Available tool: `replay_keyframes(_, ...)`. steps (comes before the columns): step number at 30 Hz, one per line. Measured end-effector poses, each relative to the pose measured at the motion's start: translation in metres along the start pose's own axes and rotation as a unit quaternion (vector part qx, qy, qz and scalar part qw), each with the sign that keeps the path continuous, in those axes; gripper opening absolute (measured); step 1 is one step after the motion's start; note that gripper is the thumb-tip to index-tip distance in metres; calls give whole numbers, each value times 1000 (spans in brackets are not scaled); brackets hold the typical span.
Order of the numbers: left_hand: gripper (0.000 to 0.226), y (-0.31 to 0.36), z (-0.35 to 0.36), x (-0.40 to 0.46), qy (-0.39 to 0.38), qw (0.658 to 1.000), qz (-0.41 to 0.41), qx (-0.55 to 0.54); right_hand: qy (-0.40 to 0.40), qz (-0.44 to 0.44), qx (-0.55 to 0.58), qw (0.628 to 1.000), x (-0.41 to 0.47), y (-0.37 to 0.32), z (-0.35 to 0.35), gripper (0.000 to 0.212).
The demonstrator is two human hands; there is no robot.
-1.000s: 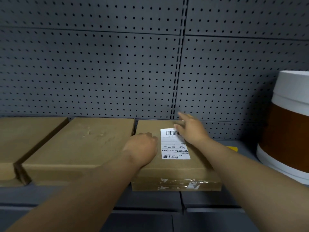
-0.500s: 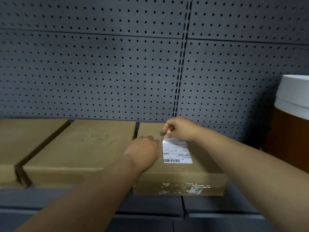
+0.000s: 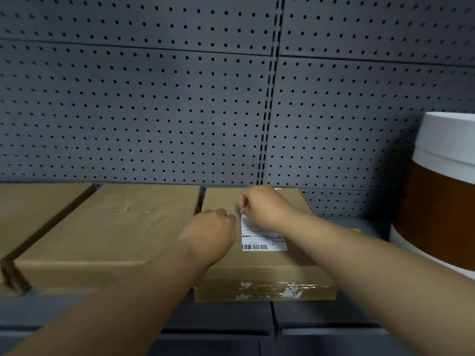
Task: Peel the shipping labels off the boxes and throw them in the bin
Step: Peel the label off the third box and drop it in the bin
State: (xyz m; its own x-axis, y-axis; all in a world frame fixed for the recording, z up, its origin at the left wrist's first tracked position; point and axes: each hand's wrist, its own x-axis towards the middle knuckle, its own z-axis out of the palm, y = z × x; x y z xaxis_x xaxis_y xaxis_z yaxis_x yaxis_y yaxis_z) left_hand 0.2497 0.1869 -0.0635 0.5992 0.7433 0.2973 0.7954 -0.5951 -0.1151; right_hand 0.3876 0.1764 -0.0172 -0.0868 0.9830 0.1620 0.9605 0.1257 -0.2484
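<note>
A flat cardboard box (image 3: 270,268) lies on the grey shelf with a white shipping label (image 3: 262,240) on its top. My right hand (image 3: 264,205) pinches the label's far edge, and that upper part is lifted off the cardboard. The lower part with the barcode still lies flat. My left hand (image 3: 209,235) rests on the box's left side just beside the label, its fingers curled into a fist with nothing in them. Torn clear tape runs along the box's front face.
Two more flat cardboard boxes (image 3: 102,232) (image 3: 33,204) lie to the left on the same shelf. A large white and brown round container (image 3: 442,201) stands at the right. A grey pegboard wall (image 3: 154,111) closes off the back. A small yellow thing (image 3: 356,230) shows behind my right forearm.
My right hand went from reaching flat over the label to pinching its far edge and peeling it up. My left hand stayed on the box.
</note>
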Motion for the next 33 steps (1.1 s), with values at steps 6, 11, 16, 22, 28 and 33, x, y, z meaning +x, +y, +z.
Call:
replay_keyframes(6,26,1,-1,-2,5,1000,6,5,6,-13,-11,1000,0,-4,15,20)
replay_keyframes(11,24,2,0,-2,-4,1000,-4,15,12,93,-85,992,4,58,-30,19)
replay_keyframes(16,22,0,-1,-1,4,1000,-3,12,209,159,-30,964,18,75,-85,18)
replay_keyframes(22,28,-3,-11,0,-21,992,-55,-110,193,36,114,974,8,30,-71,10)
replay_keyframes(28,50,-1,-41,5,88,901,-181,-383,139,-17,215,967,-8,6,-50,8)
replay_keyframes(33,35,7,-51,10,138,836,-181,-499,135,-22,339,931,-11,-4,-41,29)
